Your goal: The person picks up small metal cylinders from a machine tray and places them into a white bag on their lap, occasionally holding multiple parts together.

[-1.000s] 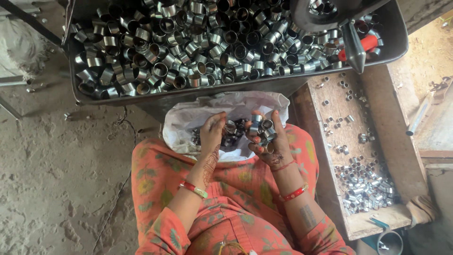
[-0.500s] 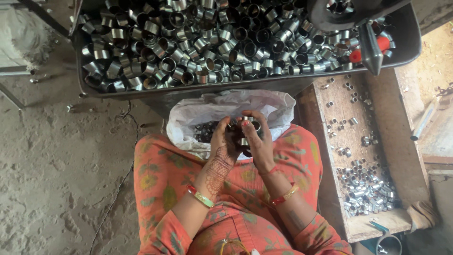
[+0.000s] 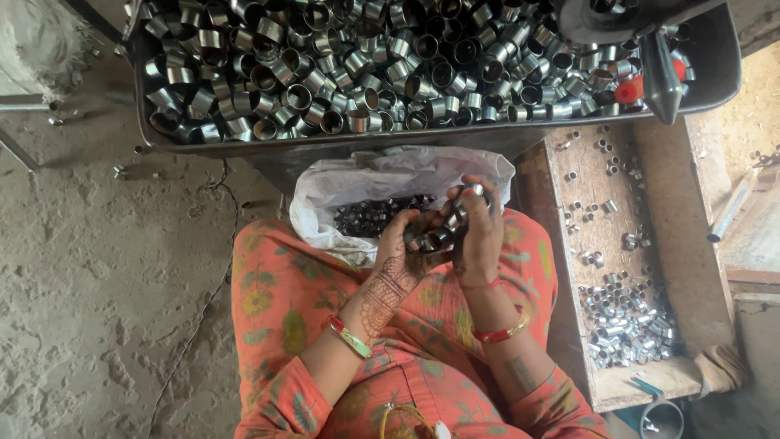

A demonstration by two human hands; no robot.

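My left hand (image 3: 400,258) and my right hand (image 3: 478,236) are cupped together over my lap, both closed around a cluster of small metal rings (image 3: 439,230). One ring (image 3: 472,190) is pinched at my right fingertips. Just beyond my hands an open white plastic bag (image 3: 341,185) rests on my knees with several dark metal rings (image 3: 375,215) inside. My orange patterned clothing (image 3: 276,284) fills the lower middle of the head view.
A large dark metal tray (image 3: 715,73) heaped with shiny metal sleeves (image 3: 366,73) spans the top. At right stands a wooden box (image 3: 691,268) holding scattered small rings (image 3: 626,325). A machine part with a pointed tip (image 3: 660,77) hangs over the tray. Concrete floor (image 3: 97,284) lies left.
My hands lifted out of the bag and came together nearer my body, now gathering a handful of rings. The camera view shifted slightly downward.
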